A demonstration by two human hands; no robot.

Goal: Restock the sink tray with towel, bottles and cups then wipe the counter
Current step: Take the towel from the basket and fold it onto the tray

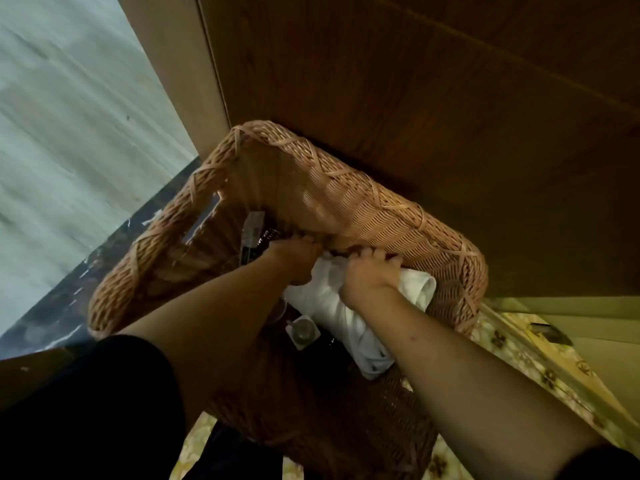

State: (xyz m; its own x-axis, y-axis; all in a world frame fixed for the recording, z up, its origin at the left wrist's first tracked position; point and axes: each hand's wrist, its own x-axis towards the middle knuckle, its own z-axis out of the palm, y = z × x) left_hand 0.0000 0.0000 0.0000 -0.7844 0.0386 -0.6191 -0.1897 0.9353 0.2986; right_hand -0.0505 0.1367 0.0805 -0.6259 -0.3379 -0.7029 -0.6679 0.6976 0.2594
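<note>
A large rectangular basket of light brown woven wicker (346,202) is seen from above, set against a dark brown wooden panel (450,98). Two bare forearms reach down into it from the bottom of the view.

A rolled white cloth towel (322,299) lies inside the basket, close to its far right wall. The right hand (369,277) is laid over the towel, and its fingers (381,256) are curled around the roll, grasping it. The left hand (294,258) is placed just beside the towel's left end, with its fingers (306,242) bent down at the basket's inner wall; whether they are clenched on the towel or only touching it cannot be told.

Just below the towel, on the basket floor, a small clear glass cup on a white square coaster (302,331) is visible. A flat dark packet with a pale label (251,237) is seen further back, left of the left hand.

A dark marbled surface (69,299) runs past the basket's left side, with pale grey floor (69,133) beyond it. A yellow floral-patterned surface (519,368) shows at the lower right.
</note>
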